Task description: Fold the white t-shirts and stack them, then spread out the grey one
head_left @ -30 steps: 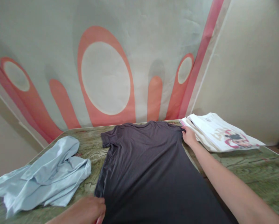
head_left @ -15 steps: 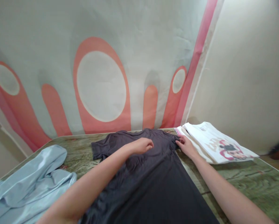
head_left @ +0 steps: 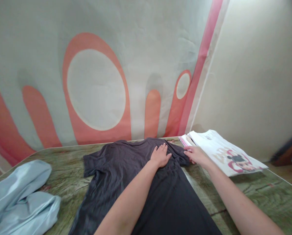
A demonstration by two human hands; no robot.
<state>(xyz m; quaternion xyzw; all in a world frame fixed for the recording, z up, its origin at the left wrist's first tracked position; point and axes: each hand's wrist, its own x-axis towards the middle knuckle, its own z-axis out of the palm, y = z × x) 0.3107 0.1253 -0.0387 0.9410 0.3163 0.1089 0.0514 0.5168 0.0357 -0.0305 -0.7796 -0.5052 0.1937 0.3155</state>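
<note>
While the left hand (head_left: 160,156) lies flat, fingers spread, on the upper right of a dark charcoal, short-sleeved shirt of thin cloth (head_left: 177,199), the right hand (head_left: 197,156) appears to pinch the end of its right sleeve (head_left: 181,154). The shirt is spread across the middle of a wood-patterned table (head_left: 278,199), neck toward the far edge, body running to the near side, wrinkled on the left. The fabric looks light, soft and limp, perhaps slightly slippery, not fragile; pulled from one point, it would probably bunch. Sleeve ends, shoulders and side seams seem the best holds. A crumpled, shiny pale-blue garment (head_left: 26,202) lies left; a folded white printed top (head_left: 216,148) lies right.
</note>
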